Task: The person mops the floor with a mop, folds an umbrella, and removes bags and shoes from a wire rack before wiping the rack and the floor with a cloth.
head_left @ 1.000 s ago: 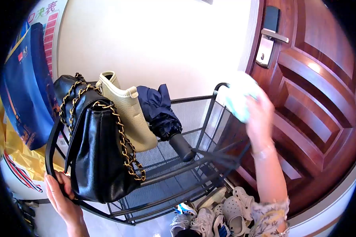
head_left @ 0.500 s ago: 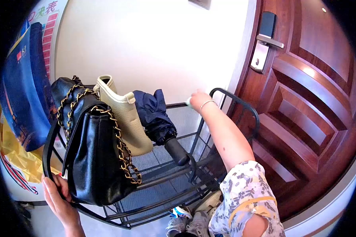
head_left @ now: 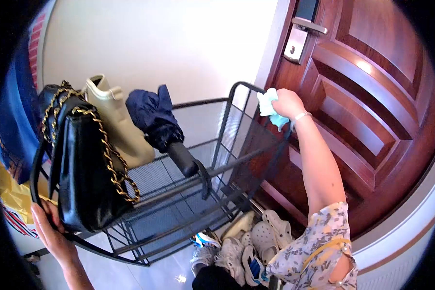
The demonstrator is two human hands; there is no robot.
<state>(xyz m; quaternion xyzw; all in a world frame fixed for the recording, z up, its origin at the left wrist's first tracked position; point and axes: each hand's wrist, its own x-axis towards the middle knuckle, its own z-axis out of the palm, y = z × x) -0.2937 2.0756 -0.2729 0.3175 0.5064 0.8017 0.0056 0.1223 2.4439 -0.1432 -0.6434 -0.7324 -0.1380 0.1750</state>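
My left hand (head_left: 52,232) is wrapped round the black frame at the left end of the black metal rack (head_left: 179,186), beside the black bag with gold chains (head_left: 84,169). My right hand (head_left: 289,104) grips a pale mint cloth (head_left: 271,108) against the curved rail at the rack's right end. On the rack's top level, a cream bag (head_left: 116,123) leans behind the black bag. A folded navy umbrella (head_left: 154,121) lies to its right, with its dark handle towards me.
A brown wooden door (head_left: 353,96) with a metal handle stands at the right. Several shoes (head_left: 241,246) are on the floor below the rack. A blue bag (head_left: 17,111) and a yellow bag (head_left: 17,191) are at the far left. A white wall rises behind.
My right hand has moved with the cloth from the rack's back rail to its right-end rail. My left hand keeps its hold. The view has shifted, so the rack and bags appear further left.
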